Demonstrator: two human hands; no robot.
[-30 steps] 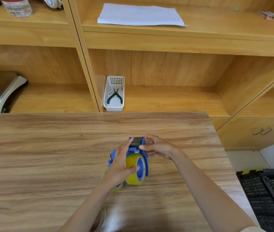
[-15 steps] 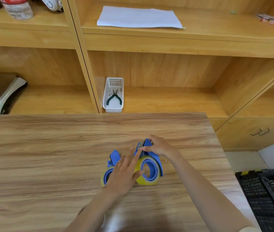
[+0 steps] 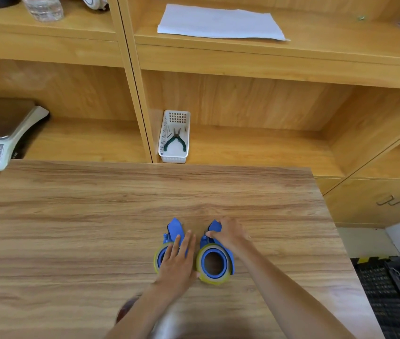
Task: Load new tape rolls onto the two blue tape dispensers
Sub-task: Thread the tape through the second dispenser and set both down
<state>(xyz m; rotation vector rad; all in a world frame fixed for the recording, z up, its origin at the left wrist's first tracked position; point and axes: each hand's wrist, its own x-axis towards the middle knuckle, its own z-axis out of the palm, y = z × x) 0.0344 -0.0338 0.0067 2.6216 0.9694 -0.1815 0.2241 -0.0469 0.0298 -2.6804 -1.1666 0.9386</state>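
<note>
Seeing both blue dispensers flat on table (image 3: 96, 228), rolls on | left hand (image 3: 178, 263) open, resting on left dispenser (image 3: 169, 241) | right hand (image 3: 228, 233) pinching right dispenser (image 3: 215, 261) top, its 12 o'clock end

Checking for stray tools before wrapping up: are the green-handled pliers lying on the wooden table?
No, the green-handled pliers lie inside the white plastic basket on the shelf behind the wooden table.

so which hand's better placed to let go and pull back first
Left. The left hand lies flat and open over the left dispenser, gripping nothing. The right hand pinches the top of the right dispenser.
</note>
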